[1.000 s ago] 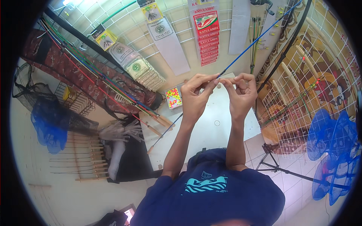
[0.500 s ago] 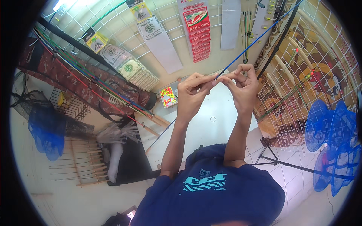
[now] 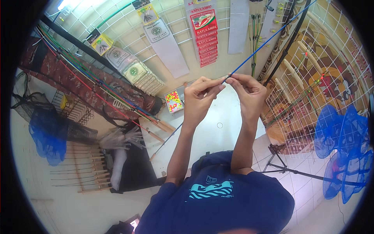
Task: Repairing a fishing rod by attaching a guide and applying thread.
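A long, thin blue rod (image 3: 267, 41) runs diagonally from the lower left up to the top right. My left hand (image 3: 200, 97) is closed in a pinch on it near the middle of the view. Just to the right, my right hand (image 3: 249, 95) pinches the same rod, thumb and fingertips close beside those of the left. Whatever small detail lies between the fingertips is too small to make out. Below both hands is a white tabletop (image 3: 202, 138) with a small ring (image 3: 219, 125) on it. A box of red and yellow bits (image 3: 173, 100) lies left of my left hand.
Rods (image 3: 78, 70) and a camouflage bag (image 3: 50, 66) lean at the left, above netting (image 3: 46, 136). Hanging packets (image 3: 204, 35) line the back grid. A white grid panel (image 3: 296, 136), blue nets (image 3: 339, 144) and a black stand (image 3: 284, 168) occupy the right.
My right hand's fingers, raised and curled earlier, have come down onto the rod beside my left fingertips. My left hand keeps its pinch, and the view has shifted slightly.
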A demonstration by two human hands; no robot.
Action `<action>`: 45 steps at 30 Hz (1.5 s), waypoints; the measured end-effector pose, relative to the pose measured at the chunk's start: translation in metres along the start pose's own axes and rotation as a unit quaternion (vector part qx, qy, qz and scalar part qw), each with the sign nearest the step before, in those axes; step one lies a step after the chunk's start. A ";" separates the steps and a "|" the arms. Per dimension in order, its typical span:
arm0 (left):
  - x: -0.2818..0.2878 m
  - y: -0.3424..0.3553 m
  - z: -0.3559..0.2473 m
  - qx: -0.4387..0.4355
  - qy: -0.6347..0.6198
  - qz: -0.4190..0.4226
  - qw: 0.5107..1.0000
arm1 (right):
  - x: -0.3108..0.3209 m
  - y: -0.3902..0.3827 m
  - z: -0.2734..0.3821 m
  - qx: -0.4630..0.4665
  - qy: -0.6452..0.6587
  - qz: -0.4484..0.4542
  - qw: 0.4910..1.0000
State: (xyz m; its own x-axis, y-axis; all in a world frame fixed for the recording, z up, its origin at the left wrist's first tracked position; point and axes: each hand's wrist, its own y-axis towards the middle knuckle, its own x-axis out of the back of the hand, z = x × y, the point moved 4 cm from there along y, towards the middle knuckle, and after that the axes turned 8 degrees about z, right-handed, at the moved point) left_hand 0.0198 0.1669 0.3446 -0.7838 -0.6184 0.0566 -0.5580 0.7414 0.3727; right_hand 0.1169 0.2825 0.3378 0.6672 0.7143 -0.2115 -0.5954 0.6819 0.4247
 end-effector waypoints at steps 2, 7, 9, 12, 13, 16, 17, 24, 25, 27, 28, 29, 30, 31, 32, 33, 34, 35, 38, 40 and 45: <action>-0.001 0.000 0.000 0.003 -0.006 -0.002 1.000 | -0.001 0.000 0.001 -0.012 0.018 -0.004 1.000; 0.001 0.000 0.000 -0.005 0.000 0.001 1.000 | -0.001 0.001 0.001 -0.021 0.039 0.008 0.999; 0.001 0.003 0.002 -0.003 0.015 0.002 1.000 | 0.002 0.004 -0.005 -0.030 0.051 0.019 0.998; 0.003 0.003 0.003 -0.010 0.038 0.010 0.999 | 0.007 0.005 -0.004 -0.036 0.073 0.029 0.996; 0.003 0.003 0.002 -0.017 0.047 0.019 0.999 | 0.009 0.005 -0.003 -0.036 0.084 0.025 0.996; 0.001 0.003 -0.001 -0.007 0.075 0.028 0.997 | 0.018 0.010 -0.002 0.001 0.077 -0.030 0.997; 0.000 0.003 -0.001 0.010 0.082 0.033 0.996 | 0.020 0.013 0.003 0.018 0.082 -0.050 0.995; -0.009 0.006 0.007 0.043 0.114 0.074 0.990 | 0.028 0.032 0.015 0.043 0.125 -0.045 0.990; -0.007 0.002 0.012 0.048 0.115 0.066 0.990 | 0.028 0.033 0.012 0.036 0.127 -0.039 0.990; -0.004 -0.005 0.023 0.065 0.115 0.066 0.989 | 0.028 0.035 0.008 0.034 0.096 -0.049 0.994; -0.004 -0.007 0.026 0.080 0.117 0.073 0.987 | 0.034 0.036 0.007 0.042 0.092 -0.058 0.993; 0.003 -0.014 0.030 0.089 0.120 0.059 0.987 | 0.035 0.036 0.002 0.031 0.097 -0.046 0.994; 0.009 -0.023 0.034 0.064 0.149 0.058 0.985 | 0.037 0.036 -0.001 0.041 0.092 -0.049 0.994; 0.011 -0.028 0.039 0.036 0.176 0.064 0.982 | 0.042 0.036 0.000 0.056 0.082 -0.058 0.993; 0.016 -0.037 0.049 0.074 0.157 0.084 0.981 | 0.044 0.036 0.000 0.063 0.102 -0.057 0.991; 0.023 -0.046 0.055 0.080 0.156 0.077 0.982 | 0.048 0.035 0.000 0.040 0.094 -0.080 0.992; 0.028 -0.055 0.061 0.089 0.168 0.079 0.979 | 0.050 0.035 0.000 0.037 0.089 -0.090 0.991; 0.035 -0.066 0.067 0.099 0.180 0.079 0.975 | 0.048 0.035 -0.002 0.032 0.085 -0.096 0.991; 0.054 -0.095 0.081 0.146 0.173 0.058 0.972 | 0.045 0.036 -0.010 0.027 0.090 -0.100 0.991; 0.064 -0.113 0.086 0.267 0.102 0.072 0.956 | 0.045 0.038 -0.013 0.024 0.090 -0.098 0.991; 0.082 -0.129 0.085 0.234 0.132 0.029 0.963 | 0.049 0.038 -0.023 0.021 0.129 -0.105 0.986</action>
State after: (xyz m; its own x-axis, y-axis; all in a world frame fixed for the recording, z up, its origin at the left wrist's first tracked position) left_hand 0.0045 0.0422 0.2222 -0.7548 -0.5717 0.3216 -0.6262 0.7740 -0.0936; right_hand 0.1165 0.3473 0.3238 0.6340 0.5779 -0.5138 -0.4333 0.8158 0.3830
